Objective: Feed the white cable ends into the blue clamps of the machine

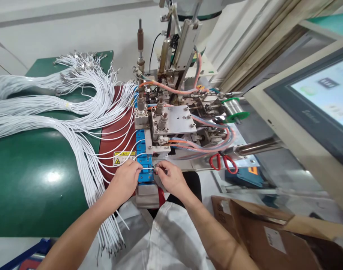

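Wire (147,168) pinched by left hand (126,178) and right hand (171,179); warning label (124,159) (triangle, "小心" legible) beside left.

A thin white wire (147,168) lies straight and level across a row of blue blocks (146,177), just below the frame's centre; the blocks run up the picture, dotted with small dark holes.

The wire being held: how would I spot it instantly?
Find the central metal machine, then the blue blocks along its left edge. Near their lower end lies a white wire; unlike its neighbours, it runs between the left hand and right hand.
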A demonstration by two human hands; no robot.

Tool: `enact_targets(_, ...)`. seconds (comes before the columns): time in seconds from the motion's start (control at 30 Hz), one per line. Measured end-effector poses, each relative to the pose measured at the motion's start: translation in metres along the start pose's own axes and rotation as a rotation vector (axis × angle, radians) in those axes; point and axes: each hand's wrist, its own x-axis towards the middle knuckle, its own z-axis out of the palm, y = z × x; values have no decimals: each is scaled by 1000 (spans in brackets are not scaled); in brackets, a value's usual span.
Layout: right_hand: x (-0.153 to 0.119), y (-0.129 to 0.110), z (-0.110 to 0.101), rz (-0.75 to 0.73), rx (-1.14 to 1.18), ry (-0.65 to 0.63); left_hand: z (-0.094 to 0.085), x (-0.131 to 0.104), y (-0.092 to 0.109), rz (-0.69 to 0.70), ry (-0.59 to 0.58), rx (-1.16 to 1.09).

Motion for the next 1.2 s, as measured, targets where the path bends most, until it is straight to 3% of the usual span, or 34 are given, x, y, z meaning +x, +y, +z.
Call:
enact_targets(0.17,3,0,0,-142,-49,5,1,0,-1,-5,-16,-33)
enact_targets(0.33,4,1,12,-241,-217,134,1,-1,0,-7,-14,3)
enact_targets(0.47,0,6,25,-160,-130,227,0,-2,5,-20,-17,64)
enact_targets(0.6,-1,10,31,-65,-13,212,1,-5,8,9,17,205)
enact_targets(0.73,-1,11,27,7,91,197,5,-9,1,114,35,296)
enact_targets(0.93,-2,8,13,65,382,382,-5,-20,5,165,68,235)
enact_targets(1.0,-4,8,8,46,436,416,-15,-28,15,190,-63,193)
enact_targets(1.1,-7,6,2,21,494,429,-22,-49,25,272,-451,157)
enact_targets(1.13,-8,5,1,15,510,421,-20,-57,23,295,-526,180)
enact_targets(1.2,-11,4,-2,1,536,394,-10,-74,15,296,-549,264)
